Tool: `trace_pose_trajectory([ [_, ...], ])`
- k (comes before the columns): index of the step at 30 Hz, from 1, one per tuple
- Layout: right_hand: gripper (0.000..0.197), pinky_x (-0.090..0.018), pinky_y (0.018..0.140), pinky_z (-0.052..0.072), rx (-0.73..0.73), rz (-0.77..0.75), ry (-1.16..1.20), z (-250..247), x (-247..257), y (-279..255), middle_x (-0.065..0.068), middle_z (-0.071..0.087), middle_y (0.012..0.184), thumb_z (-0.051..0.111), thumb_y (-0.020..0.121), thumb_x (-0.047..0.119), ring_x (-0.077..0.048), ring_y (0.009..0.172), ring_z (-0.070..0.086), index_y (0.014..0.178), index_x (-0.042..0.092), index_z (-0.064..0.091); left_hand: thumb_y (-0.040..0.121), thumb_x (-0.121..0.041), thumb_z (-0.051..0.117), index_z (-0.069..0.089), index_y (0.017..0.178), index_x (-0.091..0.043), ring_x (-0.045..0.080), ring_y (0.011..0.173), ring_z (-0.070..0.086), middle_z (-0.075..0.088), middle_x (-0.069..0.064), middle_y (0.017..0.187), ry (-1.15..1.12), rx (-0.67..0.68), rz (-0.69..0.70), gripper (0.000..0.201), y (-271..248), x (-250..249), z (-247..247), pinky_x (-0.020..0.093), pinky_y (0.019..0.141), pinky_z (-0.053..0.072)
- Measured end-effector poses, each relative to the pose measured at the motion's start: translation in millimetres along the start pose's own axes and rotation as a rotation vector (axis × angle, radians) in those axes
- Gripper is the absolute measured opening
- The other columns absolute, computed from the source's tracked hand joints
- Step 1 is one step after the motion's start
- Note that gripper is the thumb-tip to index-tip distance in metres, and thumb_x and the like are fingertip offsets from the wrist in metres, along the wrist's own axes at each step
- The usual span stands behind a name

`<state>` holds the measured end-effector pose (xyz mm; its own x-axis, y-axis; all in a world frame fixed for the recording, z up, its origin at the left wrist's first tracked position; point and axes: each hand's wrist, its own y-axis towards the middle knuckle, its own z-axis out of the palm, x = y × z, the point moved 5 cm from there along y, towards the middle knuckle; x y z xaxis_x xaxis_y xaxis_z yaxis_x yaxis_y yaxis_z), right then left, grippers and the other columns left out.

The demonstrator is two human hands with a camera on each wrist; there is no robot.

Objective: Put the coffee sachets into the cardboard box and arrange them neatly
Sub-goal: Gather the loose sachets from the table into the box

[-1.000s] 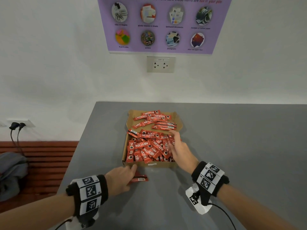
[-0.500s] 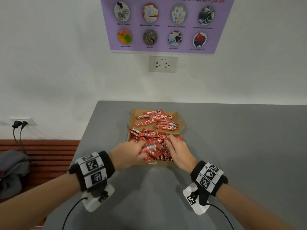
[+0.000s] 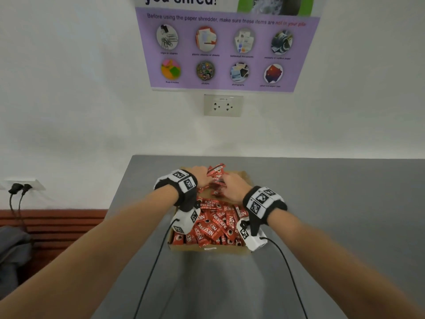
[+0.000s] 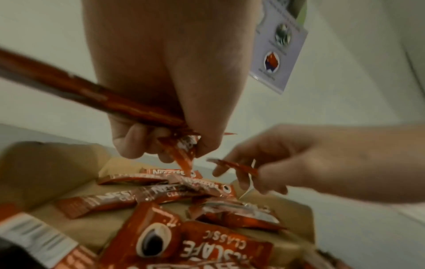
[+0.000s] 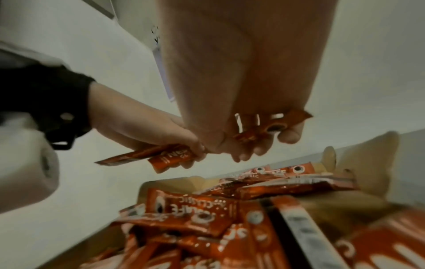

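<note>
While pinching sachets [image 3: 215, 178] over box [image 3: 208, 250] at frame centre: left hand [image 3: 199, 174], right hand [image 3: 233, 187]; poster [image 3: 227, 51], socket [image 3: 223, 105] above.

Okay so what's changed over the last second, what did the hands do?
The left hand took the loose sachets off the table in front of the cardboard box and carried them to its far end, where it now grips them. The right hand left the near pile, moved there too and pinches one sachet. The box and the near pile stayed put.
</note>
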<state>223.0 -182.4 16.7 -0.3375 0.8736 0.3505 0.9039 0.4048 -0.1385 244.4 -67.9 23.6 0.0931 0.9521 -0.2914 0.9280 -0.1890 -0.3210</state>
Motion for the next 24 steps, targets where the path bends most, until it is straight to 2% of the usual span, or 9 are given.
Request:
trace_pose_trajectory([
  [2, 0.021, -0.039, 0.088, 0.05, 0.014, -0.013, 0.014, 1.3, -0.1, 12.3, -0.015, 0.063, 0.109, 0.053, 0.087, 0.008, -0.028, 0.099, 0.059, 0.105, 0.002, 0.06, 0.096, -0.034, 0.044, 0.057, 0.1, -0.01, 0.026, 0.08, 0.058, 0.065, 0.01, 0.099, 0.062, 0.009, 0.003, 0.027, 9.0, 0.0, 4.6, 0.034, 0.079, 0.046],
  [5, 0.024, -0.037, 0.088, 0.051, 0.024, -0.054, 0.082, 1.5, 3.8, 17.8, -0.014, 0.064, 0.108, 0.055, 0.084, 0.0, -0.028, 0.1, 0.06, 0.107, 0.0, 0.061, 0.097, -0.026, 0.043, 0.057, 0.108, -0.008, 0.025, 0.079, 0.057, 0.066, 0.01, 0.103, 0.123, 0.013, 0.019, 0.025, 13.2, -2.3, 6.8, 0.032, 0.075, 0.044],
  [7, 0.026, -0.035, 0.089, 0.05, 0.023, -0.079, 0.118, 3.5, 5.2, 19.3, -0.012, 0.064, 0.111, 0.057, 0.084, 0.0, -0.025, 0.101, 0.06, 0.11, 0.001, 0.061, 0.096, -0.025, 0.043, 0.055, 0.107, -0.01, 0.024, 0.08, 0.058, 0.066, 0.009, 0.102, 0.089, 0.004, 0.035, 0.022, 16.9, 0.1, 6.1, 0.034, 0.078, 0.046],
  [10, 0.025, -0.037, 0.089, 0.051, 0.049, -0.075, 0.096, 9.5, 2.1, 17.7, -0.013, 0.067, 0.107, 0.059, 0.086, 0.005, -0.024, 0.097, 0.062, 0.11, 0.002, 0.064, 0.093, -0.032, 0.046, 0.056, 0.103, -0.017, 0.024, 0.08, 0.061, 0.067, 0.006, 0.096, 0.078, 0.032, 0.033, 0.021, 19.9, 6.1, 8.0, 0.039, 0.084, 0.05],
  [14, 0.025, -0.029, 0.092, 0.05, 0.024, -0.072, 0.108, 6.9, -3.2, 12.6, -0.009, 0.067, 0.112, 0.058, 0.087, 0.003, -0.019, 0.102, 0.062, 0.111, 0.005, 0.066, 0.086, -0.034, 0.053, 0.061, 0.098, -0.015, 0.024, 0.088, 0.063, 0.067, 0.003, 0.096, 0.115, 0.052, 0.0, 0.024, 19.9, 11.7, 9.4, 0.041, 0.087, 0.051],
  [19, 0.018, -0.03, 0.078, 0.054, -0.139, -0.036, 0.09, -11.5, -8.7, 7.6, -0.003, 0.07, 0.098, 0.054, 0.089, 0.006, -0.01, 0.076, 0.06, 0.094, 0.011, 0.071, 0.08, -0.036, 0.06, 0.061, 0.095, -0.019, 0.022, 0.088, 0.063, 0.067, 0.002, 0.095, 0.141, 0.041, 0.04, 0.022, 17.3, 11.5, 12.1, 0.042, 0.086, 0.051],
  [22, 0.019, -0.03, 0.073, 0.054, -0.161, -0.003, 0.125, -16.6, -12.3, 5.3, -0.004, 0.069, 0.094, 0.053, 0.089, 0.004, -0.01, 0.069, 0.057, 0.091, 0.01, 0.07, 0.083, -0.035, 0.061, 0.058, 0.106, -0.016, 0.024, 0.095, 0.06, 0.064, 0.005, 0.105, 0.116, 0.015, 0.073, 0.03, 10.6, 9.1, 9.2, 0.041, 0.089, 0.049],
  [24, 0.018, -0.023, 0.064, 0.051, -0.159, -0.006, 0.133, -16.2, -11.3, 0.3, -0.003, 0.068, 0.09, 0.053, 0.089, 0.005, -0.007, 0.064, 0.054, 0.092, 0.01, 0.07, 0.088, -0.032, 0.057, 0.053, 0.117, -0.012, 0.025, 0.104, 0.056, 0.058, 0.008, 0.116, 0.07, -0.026, 0.101, 0.035, 6.6, 10.2, 5.4, 0.041, 0.091, 0.047],
])
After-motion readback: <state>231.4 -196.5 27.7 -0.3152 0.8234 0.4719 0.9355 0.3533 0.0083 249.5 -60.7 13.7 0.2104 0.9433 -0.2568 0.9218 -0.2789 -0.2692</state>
